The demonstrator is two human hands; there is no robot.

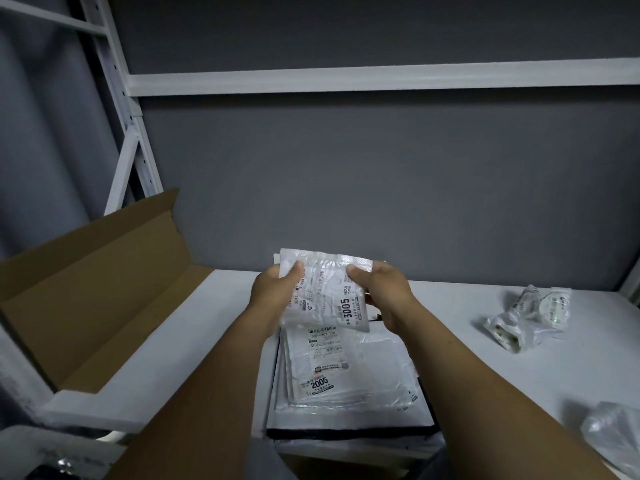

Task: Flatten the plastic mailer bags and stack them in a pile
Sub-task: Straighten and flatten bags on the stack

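Note:
I hold a small white mailer bag [327, 289] with a label reading 3005 up in the air, stretched between both hands. My left hand [273, 292] grips its left edge and my right hand [384, 292] grips its right edge. Directly below it lies a pile of flattened mailer bags [360, 372] on the white shelf [214, 344]; the top one carries a label reading 2005. Two crumpled mailer bags [530, 317] lie at the right of the shelf, and another crumpled bag [613, 434] sits at the lower right edge.
An open brown cardboard box [97, 289] stands at the left of the shelf, its flap raised. A grey wall backs the shelf. A white shelf beam [346, 81] runs overhead, and a white rack upright [131, 126] rises at the left.

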